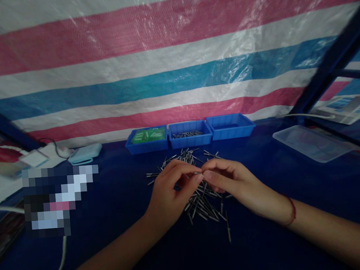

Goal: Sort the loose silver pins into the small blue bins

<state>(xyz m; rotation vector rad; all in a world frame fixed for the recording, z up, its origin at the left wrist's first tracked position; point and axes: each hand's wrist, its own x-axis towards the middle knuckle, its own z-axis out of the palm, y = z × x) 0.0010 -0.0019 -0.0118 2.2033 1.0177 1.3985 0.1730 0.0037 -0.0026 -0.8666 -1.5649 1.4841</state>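
Note:
A loose pile of blind rivets (pixel 203 207), thin metal pins with a thicker sleeve, lies on the dark blue table in front of me. Above it, my left hand (pixel 173 185) pinches a small metal piece, apparently one of these rivets, between thumb and forefinger. The fingertips of my right hand (pixel 227 177) meet those of the left and close on the same piece, which they mostly hide. My right-hand fingers are curled beneath the thumb. One single rivet (pixel 229 233) lies apart from the pile, nearer to me.
Behind the pile stand three blue bins: the left bin (pixel 148 145) holds green packets, the middle bin (pixel 190 141) metal pins, and the right bin (pixel 231 127) shows nothing inside. A clear plastic lid (pixel 313 144) lies right. Left are a light-blue case (pixel 85 154) and a white cable (pixel 63 254).

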